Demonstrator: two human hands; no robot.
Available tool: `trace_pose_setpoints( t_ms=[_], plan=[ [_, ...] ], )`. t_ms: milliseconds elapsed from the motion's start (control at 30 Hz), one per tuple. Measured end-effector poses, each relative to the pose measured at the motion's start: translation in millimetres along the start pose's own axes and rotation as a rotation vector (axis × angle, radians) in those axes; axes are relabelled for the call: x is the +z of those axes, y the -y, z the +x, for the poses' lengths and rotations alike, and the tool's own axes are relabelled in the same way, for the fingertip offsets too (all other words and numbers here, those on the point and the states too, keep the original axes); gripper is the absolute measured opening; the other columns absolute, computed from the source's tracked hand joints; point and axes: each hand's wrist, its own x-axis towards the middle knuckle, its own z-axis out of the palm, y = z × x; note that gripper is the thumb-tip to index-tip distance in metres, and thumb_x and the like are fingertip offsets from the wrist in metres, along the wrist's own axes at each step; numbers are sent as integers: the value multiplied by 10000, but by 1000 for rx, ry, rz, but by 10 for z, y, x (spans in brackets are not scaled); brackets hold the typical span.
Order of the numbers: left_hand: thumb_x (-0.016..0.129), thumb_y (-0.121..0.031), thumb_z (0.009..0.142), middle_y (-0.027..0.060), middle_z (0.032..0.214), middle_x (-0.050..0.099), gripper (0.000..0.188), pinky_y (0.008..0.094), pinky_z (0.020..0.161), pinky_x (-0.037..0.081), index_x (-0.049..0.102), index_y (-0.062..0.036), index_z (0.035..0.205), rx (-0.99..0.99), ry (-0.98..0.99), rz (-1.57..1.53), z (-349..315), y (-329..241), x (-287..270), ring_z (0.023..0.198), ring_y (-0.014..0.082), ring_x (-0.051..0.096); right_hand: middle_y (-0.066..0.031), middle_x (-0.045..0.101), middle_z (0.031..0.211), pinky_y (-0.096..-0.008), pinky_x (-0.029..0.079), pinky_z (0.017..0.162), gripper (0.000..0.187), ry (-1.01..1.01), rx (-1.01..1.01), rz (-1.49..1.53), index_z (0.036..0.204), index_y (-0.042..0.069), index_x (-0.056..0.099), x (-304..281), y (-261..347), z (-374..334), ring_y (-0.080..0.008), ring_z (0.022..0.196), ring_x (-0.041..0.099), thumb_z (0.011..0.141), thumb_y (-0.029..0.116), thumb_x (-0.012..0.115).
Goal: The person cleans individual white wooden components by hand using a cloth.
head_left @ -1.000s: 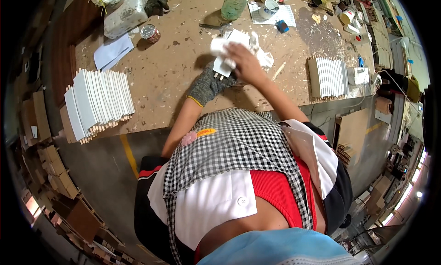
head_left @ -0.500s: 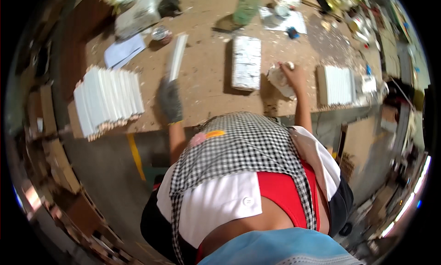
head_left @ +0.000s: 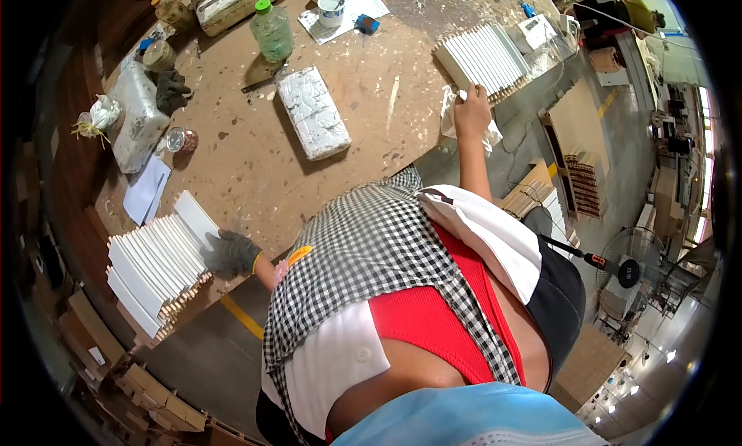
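My left hand (head_left: 234, 253), in a grey glove, is closed on the near end of a white strip (head_left: 198, 220). That strip leans at the right end of a row of similar white strips (head_left: 151, 264) standing on edge at the table's left. My bare right hand (head_left: 471, 112) grips a crumpled white cloth (head_left: 491, 137) at the near table edge. Its fingertips are close to a second row of white strips (head_left: 483, 57); whether they touch it I cannot tell. A white, paint-smeared block (head_left: 313, 114) lies on the table between my hands.
On the brown table (head_left: 232, 175) stand a green-capped bottle (head_left: 271, 32), a small cup (head_left: 331, 11) on a paper sheet, a blue piece (head_left: 367, 24) and a small jar (head_left: 182, 140). A white bundle (head_left: 137, 117) is at far left. A fan (head_left: 634, 273) stands off to the right.
My left hand has carried the strip left and down to the left row. My right hand has moved the cloth right, close to the right row. The view has turned.
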Motion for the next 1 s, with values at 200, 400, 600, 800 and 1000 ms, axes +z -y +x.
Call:
trace_pose_setpoints(
  t_ms=[200,400,600,800,1000],
  plan=[
    [642,-400,920,184,1267,597,339,507,948,454,721,-149,1135,-10,37,-9,-51,110,-38,1155,358,561,-68,649,978,-417,545,721,272,-9,-40,-17,1013,117,735,88,2,93,-291,881,667,784,262,759],
    [663,-359,923,216,1380,509,366,521,1017,423,676,-91,1171,76,12,-370,236,-184,-242,1261,394,489,-110,669,1038,-456,545,731,284,148,-54,-13,842,30,740,-69,30,305,-361,845,680,779,306,758],
    [609,-337,955,255,1407,479,326,585,1051,373,622,-49,1107,316,-44,-777,346,-621,-338,1295,453,443,-103,708,805,-329,511,575,501,1010,355,1019,974,-13,751,-156,523,250,-194,644,660,710,398,861],
    [732,-171,893,206,1391,526,312,506,1076,384,648,-26,1155,526,123,-1170,326,-1212,-580,1275,401,478,-151,684,1079,-333,561,737,595,1412,507,1244,1163,-64,645,-277,1847,-468,-211,901,679,803,380,807],
    [699,-160,920,198,1352,559,349,474,1094,375,633,-21,1233,587,276,-1269,179,-1551,-461,1283,377,481,-27,588,594,-315,398,492,565,1010,87,981,741,8,676,-399,1615,-514,-125,512,508,807,562,766]
  ],
)
